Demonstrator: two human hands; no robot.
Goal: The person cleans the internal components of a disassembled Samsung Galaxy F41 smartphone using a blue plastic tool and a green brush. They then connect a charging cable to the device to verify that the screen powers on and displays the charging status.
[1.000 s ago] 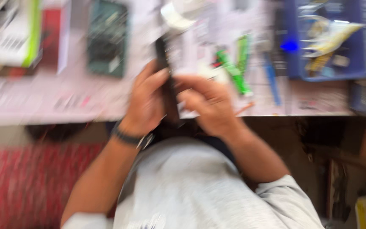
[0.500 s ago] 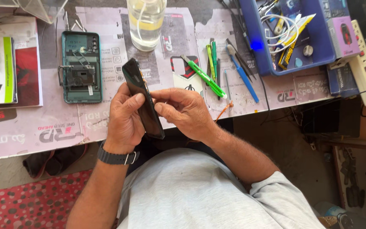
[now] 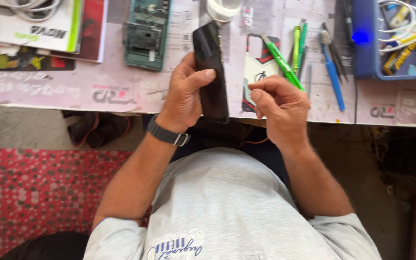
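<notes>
The right hand (image 3: 278,103) has let go, now loosely curled; the left hand (image 3: 185,94) alone grips the phone (image 3: 211,72) over the cluttered table (image 3: 121,91).

Desk (image 3: 121,94): covered with pale printed paper sheets, its near edge running across the view.
Opened phone (image 3: 146,31): green frame, inner parts showing, lying flat on the desk near its far edge.
Booklet (image 3: 34,26): white with a green edge, on top of a red one, at the far left of the desk; white cables rest on it.
Glass jar (image 3: 223,8): clear, at the top edge, only partly in view.
Phone case (image 3: 256,58): printed, lying flat.
Blue tool (image 3: 332,72): just beside thin dark tweezers.
Blue tray (image 3: 369,58): holds cables and small parts.
Rug (image 3: 39,192): red with dots, on the floor.
Shoes (image 3: 97,127): dark, under the desk edge.
</notes>
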